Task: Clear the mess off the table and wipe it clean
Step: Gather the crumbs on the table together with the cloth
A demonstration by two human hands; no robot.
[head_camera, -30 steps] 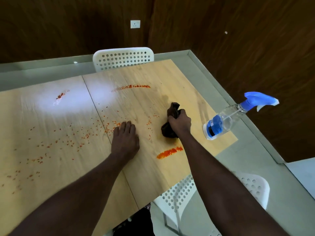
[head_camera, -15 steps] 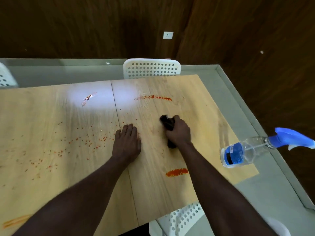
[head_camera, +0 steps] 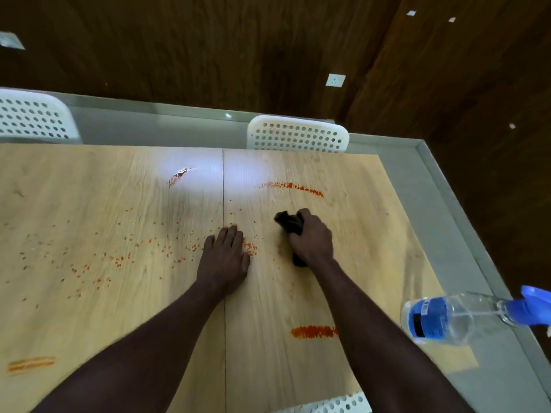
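While your right grip (head_camera: 313, 242) clutches the cloth (head_camera: 287, 223) and your left grip (head_camera: 223, 257) lies flat, crumbs (head_camera: 119, 259) and smears (head_camera: 313, 331) (barely touched) cover the tabletop (head_camera: 89, 180).

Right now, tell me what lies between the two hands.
Head view: a few red crumbs on the table, between the left hand and the right hand gripping the cloth.

A crumpled dark cloth (head_camera: 288, 224) is resting right of centre on the light wooden table (head_camera: 89, 180); orange-red crumbs (head_camera: 119, 260) are lying scattered left of centre.
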